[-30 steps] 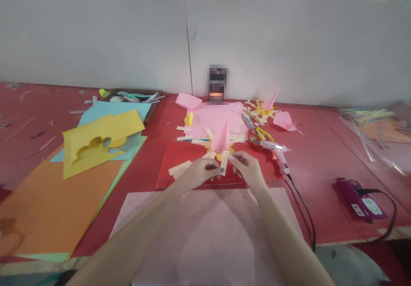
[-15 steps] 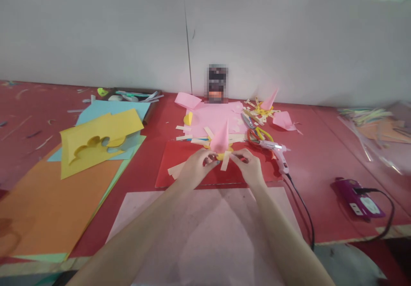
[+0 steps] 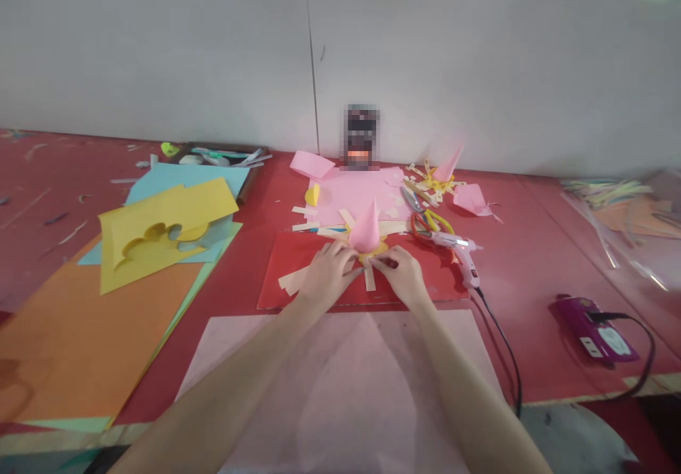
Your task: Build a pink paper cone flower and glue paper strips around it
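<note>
A pink paper cone (image 3: 365, 229) stands on a yellow paper base (image 3: 381, 248) with cream strips sticking out around it. My left hand (image 3: 330, 273) curls around the near left of the base, its thumb and fingertips closed at the yellow edge. From the other side, my right hand (image 3: 403, 277) pinches the top end of a cream paper strip (image 3: 370, 279) against the front of the base. The strip hangs down toward me over a red board (image 3: 425, 286). My fingers partly hide the base.
To the right lie a glue gun (image 3: 458, 247), scissors (image 3: 421, 224) and a purple power adapter (image 3: 596, 328). A second pink cone (image 3: 450, 167) stands behind. Yellow paper (image 3: 159, 229) and orange paper (image 3: 106, 325) are at left. A pink sheet (image 3: 340, 389) lies in front.
My right hand has moved slightly left and down. The cream strip has turned from slanted to nearly straight, at the front of the base. The cone leans toward me a little more.
</note>
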Tool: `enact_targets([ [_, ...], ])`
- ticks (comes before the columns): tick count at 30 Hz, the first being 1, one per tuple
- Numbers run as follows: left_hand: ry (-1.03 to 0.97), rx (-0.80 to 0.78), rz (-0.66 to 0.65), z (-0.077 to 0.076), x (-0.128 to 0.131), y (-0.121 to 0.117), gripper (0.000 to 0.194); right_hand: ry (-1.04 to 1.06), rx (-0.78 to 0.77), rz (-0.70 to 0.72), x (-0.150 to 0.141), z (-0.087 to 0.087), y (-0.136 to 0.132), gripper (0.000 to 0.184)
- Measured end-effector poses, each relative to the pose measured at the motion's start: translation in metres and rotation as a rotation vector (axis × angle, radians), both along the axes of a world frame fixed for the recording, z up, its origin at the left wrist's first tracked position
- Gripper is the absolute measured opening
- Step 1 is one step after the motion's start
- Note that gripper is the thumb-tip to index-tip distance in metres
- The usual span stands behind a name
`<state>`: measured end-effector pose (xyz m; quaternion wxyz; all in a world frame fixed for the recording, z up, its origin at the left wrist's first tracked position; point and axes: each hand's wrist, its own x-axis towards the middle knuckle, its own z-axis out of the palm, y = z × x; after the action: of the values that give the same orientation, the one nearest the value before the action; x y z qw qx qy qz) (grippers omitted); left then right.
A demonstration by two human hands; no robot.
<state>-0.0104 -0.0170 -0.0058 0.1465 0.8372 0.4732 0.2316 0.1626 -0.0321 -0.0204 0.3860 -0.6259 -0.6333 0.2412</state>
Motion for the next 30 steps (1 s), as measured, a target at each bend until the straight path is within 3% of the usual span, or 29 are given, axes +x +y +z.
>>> enact_targets([
  [15,0.069,0.004,0.015,-0.002,0.001,-0.0016,0.023,-0.117,0.1,-0.044,-0.0049,-0.0041,0.0,0.019],
  [30,0.141,0.029,0.067,0.0017,0.008,-0.0081,0.026,-0.174,0.098,-0.058,-0.0059,-0.0037,-0.001,0.016],
])
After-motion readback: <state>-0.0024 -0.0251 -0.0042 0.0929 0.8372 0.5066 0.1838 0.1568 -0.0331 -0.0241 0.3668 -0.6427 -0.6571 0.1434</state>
